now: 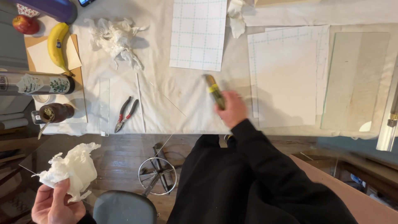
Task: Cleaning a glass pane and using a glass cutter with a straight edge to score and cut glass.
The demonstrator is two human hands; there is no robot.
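Right hand (pixel 233 108) is wrapped around a slim olive-green tool with a yellow band (pixel 214 91), gripping it low so the top sticks up and away over the white cloth-covered surface (pixel 174 95). It's a bit blurred, so I can't make out the tip. Left hand (pixel 53 204) is down off the surface near the floor, fingers pinched on a crumpled white paper towel (pixel 74 168).

On the surface: red-handled pliers (pixel 125 113) lying beside a clear strip of glass (pixel 104 105), another wad of crumpled white tissue (pixel 115 39) further back, and a white sheet with a pale grid (pixel 198 33) behind the tool. To the right there's a bigger cream sheet (pixel 286 81) and a frosted greenish glass pane (pixel 354 79). Far left, a yellow banana (pixel 57 43) on brown card, a red apple (pixel 25 24) and a dark metal flask (pixel 35 84). A round grey stool seat (pixel 124 207) sits below.
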